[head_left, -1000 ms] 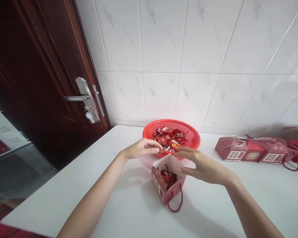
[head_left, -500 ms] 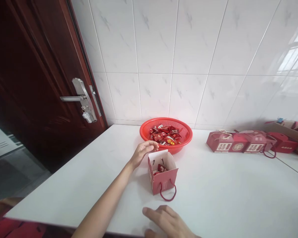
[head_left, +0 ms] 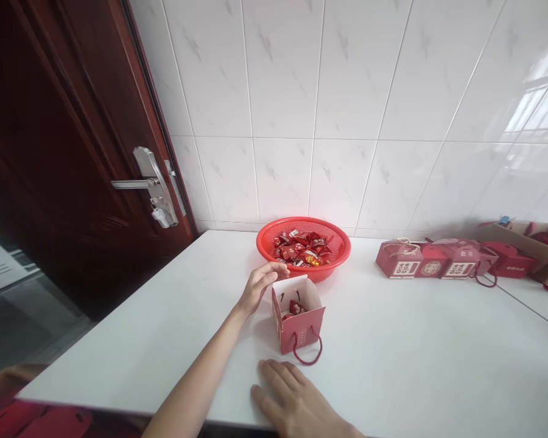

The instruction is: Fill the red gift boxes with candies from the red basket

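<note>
In the middle of the white table stands a small red gift box (head_left: pixel 301 333), its top open and its red cord handle (head_left: pixel 308 360) hanging down the near side. Red wrapped candies (head_left: pixel 296 307) lie inside it. My left hand (head_left: pixel 258 287) hovers beside the box's far left edge, fingers bent and apart, holding nothing. Behind it sits a red plastic basket (head_left: pixel 342 258) with more red wrapped candies (head_left: pixel 296 248). Nearer to me, my right hand (head_left: pixel 287 389) rests on the table in front of the box, fingers stretched out and holding nothing.
Several closed red gift boxes (head_left: pixel 427 260) stand in a row at the right by the tiled wall. Past them is an open cardboard box (head_left: pixel 506 234) with red things in it. A brown door (head_left: pixel 86 121) stands at the left. Red items (head_left: pixel 50 421) lie below the table's front edge.
My right hand has moved slightly forward and left and flattened onto the table. My left hand stays almost still beside the box. The view has shifted a little.
</note>
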